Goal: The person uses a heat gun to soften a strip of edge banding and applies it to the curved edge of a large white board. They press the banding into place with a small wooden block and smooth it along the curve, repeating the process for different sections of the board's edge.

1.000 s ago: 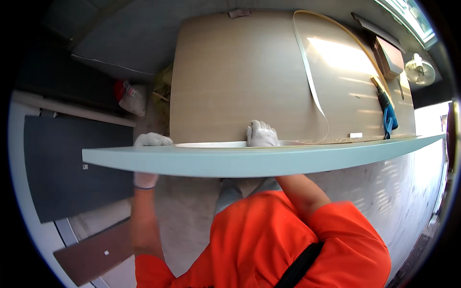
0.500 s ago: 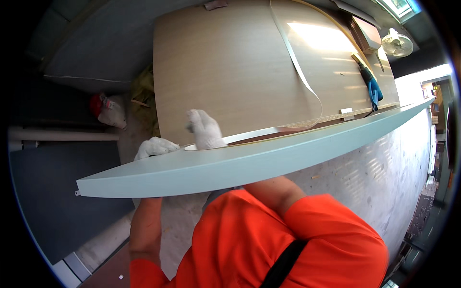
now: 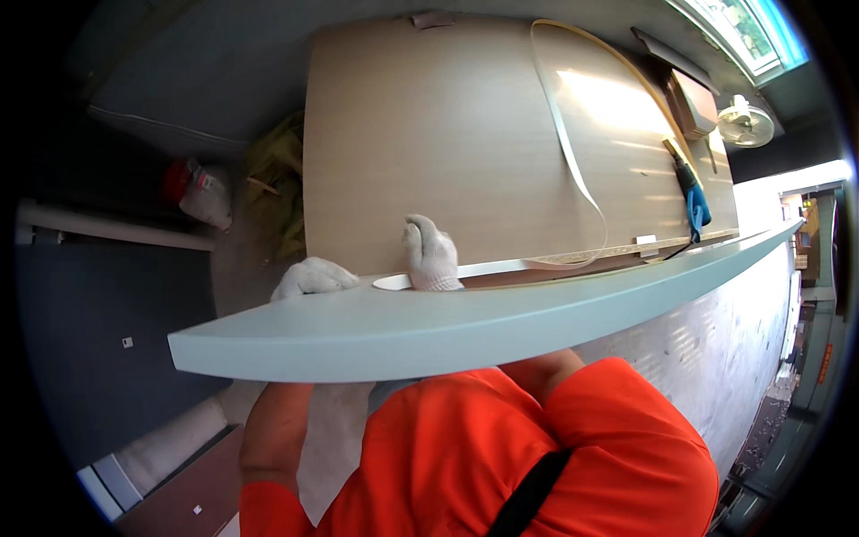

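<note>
The gloved left hand (image 3: 315, 277) is curled at the far edge of the pale blue panel (image 3: 403, 336), its grip hidden. Just right, the bent-fingered right hand (image 3: 432, 255) is seen at the white strip (image 3: 492, 268), its hold unclear; farther right, a blue tool (image 3: 697, 208) is seen.

Labels in sight, none of them legible

Left of the left hand (image 3: 313, 278), a small white label (image 3: 127, 342) stands on a dark grey panel (image 3: 116, 295); closer to the body, another white label (image 3: 197, 510) marks a brown panel (image 3: 192, 479). Beyond that hand, farther left, a red-and-white bag (image 3: 211, 200) bears blurred markings. Far right of the right hand (image 3: 432, 258), an orange sign-like strip (image 3: 825, 363) is too small to read.
</note>
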Demonstrator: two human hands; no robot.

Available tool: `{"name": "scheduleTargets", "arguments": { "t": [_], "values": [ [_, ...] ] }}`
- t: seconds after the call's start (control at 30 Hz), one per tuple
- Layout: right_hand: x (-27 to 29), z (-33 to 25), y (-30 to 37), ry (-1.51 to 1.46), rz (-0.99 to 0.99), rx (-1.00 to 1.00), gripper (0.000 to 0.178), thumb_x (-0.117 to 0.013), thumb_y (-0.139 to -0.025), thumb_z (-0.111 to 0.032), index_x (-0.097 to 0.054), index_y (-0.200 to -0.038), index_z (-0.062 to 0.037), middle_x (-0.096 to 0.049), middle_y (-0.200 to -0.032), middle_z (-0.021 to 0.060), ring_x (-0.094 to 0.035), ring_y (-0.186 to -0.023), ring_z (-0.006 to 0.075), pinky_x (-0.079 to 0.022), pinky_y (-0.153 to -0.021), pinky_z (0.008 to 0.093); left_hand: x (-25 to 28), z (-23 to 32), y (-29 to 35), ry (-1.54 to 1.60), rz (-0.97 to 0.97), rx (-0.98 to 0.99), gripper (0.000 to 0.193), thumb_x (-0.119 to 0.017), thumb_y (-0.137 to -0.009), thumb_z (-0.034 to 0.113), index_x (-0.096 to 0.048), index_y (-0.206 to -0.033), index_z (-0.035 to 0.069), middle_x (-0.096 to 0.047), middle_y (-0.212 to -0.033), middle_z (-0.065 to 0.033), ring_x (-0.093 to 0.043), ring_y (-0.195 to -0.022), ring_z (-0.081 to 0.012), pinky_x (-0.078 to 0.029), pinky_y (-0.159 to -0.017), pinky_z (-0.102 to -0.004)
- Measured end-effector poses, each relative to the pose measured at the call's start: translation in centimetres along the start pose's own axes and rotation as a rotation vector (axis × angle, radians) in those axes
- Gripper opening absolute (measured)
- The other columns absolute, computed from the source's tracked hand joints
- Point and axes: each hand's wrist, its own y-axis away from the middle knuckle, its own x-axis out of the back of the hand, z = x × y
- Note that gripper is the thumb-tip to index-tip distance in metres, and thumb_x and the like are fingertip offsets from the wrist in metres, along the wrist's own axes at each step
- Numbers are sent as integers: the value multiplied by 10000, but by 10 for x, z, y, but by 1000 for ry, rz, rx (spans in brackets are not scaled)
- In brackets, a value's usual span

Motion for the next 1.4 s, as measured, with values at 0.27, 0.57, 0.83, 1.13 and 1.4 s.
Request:
{"name": "scheduleTargets", "arguments": {
  "t": [0.27, 0.57, 0.83, 1.13, 1.4],
  "values": [
    [5, -128, -2, -800, -93, -462, 449, -526, -1138, -335, -671, -1316, 52, -716, -925, 105, -687, -927, 193, -559, -891, 375, -9, 8, -5, 9, 13, -1, 533, -779, -881, 288, -480, -525, 27, -530, -533, -141, -451, -438, -200, -305, -446, -354],
    [36, 27, -5, 506, -115, -111, 356, -597, -1096, -320, -702, -1270, -27, -773, -964, 259, -742, -877, 414, -522, -1004, 531, -21, -3, 2, -73, 194, -60, 604, -774, -870, 292, -356, -502, 58, -402, -481, -98, -327, -427, -185, -183, -438, -367],
    [31, 27, -2, 380, -31, -63, 312, -578, -1104, -278, -676, -1299, -55, -765, -921, 254, -743, -859, 440, -559, -876, 529, -15, 10, 3, -867, 199, -293, 257, -788, -894, 253, -631, -787, 81, -664, -833, -99, -613, -750, -257, -455, -680, -399],
    [-15, -114, -10, -670, -132, -256, 427, -506, -1164, -355, -595, -1418, -24, -679, -922, 71, -644, -804, 150, -561, -746, 319, -14, 7, 13, -1436, 163, -243, 281, -868, -764, 348, -772, -979, 195, -719, -940, -6, -699, -905, -259, -526, -758, -432],
    [-19, 88, 20, 141, -264, 176, 435, -618, -1084, -358, -630, -1397, -55, -737, -1161, 176, -679, -1128, 345, -532, -993, 515, -26, 16, 13, -207, 398, 49, 521, -972, -718, 131, -753, -1179, 26, -797, -1075, -53, -748, -975, -140, -599, -805, -329]
  ]
}}
